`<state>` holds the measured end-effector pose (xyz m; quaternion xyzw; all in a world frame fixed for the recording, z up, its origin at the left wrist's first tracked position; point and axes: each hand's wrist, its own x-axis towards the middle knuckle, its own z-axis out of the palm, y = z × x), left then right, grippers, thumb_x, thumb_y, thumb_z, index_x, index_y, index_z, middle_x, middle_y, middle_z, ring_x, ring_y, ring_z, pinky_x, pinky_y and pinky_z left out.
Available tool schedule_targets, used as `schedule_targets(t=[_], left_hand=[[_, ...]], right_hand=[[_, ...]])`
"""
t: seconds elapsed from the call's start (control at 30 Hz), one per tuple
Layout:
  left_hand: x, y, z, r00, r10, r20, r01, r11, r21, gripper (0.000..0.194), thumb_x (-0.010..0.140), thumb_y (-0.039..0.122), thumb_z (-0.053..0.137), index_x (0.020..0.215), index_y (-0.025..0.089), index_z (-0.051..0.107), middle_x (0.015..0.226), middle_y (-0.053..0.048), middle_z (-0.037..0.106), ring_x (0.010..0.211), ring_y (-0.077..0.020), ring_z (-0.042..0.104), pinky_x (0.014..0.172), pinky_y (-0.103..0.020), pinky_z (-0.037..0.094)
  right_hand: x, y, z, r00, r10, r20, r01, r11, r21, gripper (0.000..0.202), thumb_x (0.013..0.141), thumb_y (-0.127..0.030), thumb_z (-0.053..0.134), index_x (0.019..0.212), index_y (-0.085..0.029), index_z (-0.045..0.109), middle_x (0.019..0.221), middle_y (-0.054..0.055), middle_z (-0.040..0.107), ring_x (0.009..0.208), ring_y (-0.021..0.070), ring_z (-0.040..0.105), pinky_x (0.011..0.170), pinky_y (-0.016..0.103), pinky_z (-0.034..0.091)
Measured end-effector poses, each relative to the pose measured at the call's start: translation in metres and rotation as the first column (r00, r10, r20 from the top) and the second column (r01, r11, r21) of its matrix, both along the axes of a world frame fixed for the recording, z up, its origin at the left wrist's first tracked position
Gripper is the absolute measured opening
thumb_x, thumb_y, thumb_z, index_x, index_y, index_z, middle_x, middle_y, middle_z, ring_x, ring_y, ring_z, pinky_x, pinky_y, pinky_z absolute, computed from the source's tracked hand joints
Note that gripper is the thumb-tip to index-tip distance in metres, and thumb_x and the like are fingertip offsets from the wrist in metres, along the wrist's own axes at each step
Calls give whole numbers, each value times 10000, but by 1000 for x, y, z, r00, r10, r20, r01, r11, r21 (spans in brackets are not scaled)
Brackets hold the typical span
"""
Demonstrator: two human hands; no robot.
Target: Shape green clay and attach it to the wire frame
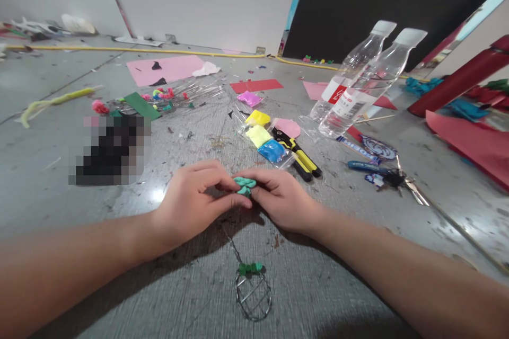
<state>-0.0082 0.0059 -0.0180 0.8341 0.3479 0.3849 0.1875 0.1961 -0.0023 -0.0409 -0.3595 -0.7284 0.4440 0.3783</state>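
A small lump of teal clay [245, 184] is pinched between both hands at the middle of the view. My left hand [202, 193] holds its left side with thumb and fingers. On the other side, my right hand [283, 197] has its thumb and fingers closed on the same lump. Nearer to me on the grey table [178, 286] lies a twisted wire loop [253, 296] with crossing wires inside. Green clay [250, 268] is wrapped around the top of the loop, where a wire stem leads up toward the hands.
Clay packets [260, 137] and yellow-black pliers [298, 153] lie beyond the hands. Two plastic bottles [350, 90], keys [405, 183] and red paper [473, 143] are to the right. Wires [199, 92], pink paper [167, 69] and a blurred dark object [111, 151] are at left.
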Motion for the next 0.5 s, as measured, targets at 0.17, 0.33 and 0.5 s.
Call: schedule_targets(t=[0.17, 0.33, 0.5], left_hand=[[1, 2, -1, 988, 150, -30, -151, 988, -31, 300, 776, 383, 874, 893, 170, 698, 809, -7, 726, 693, -154, 673, 598, -255, 534], [-4, 1, -5, 994, -21, -110, 23, 999, 22, 238, 967, 215, 641, 1166, 153, 755, 942, -59, 814, 804, -183, 758, 723, -283, 590], [-3, 1, -5, 991, -63, -114, 69, 996, 49, 336, 990, 128, 516, 1248, 127, 730, 856, -67, 809, 687, -168, 738, 641, -264, 589]], right_hand=[[1, 0, -1, 984, 154, -94, -153, 988, 19, 355, 886, -136, 531, 1183, -213, 710, 1030, 45, 735, 948, 185, 674, 909, 370, 549], [-4, -6, 1, 994, 113, -14, -112, 994, 15, 218, 860, -249, 697, 1066, -179, 678, 903, 25, 696, 744, 147, 638, 692, 288, 539], [-7, -12, 8, 996, -73, 56, 74, 997, -4, 159, 970, -336, 613, 907, -192, 637, 652, -43, 611, 515, 86, 587, 528, 236, 464]])
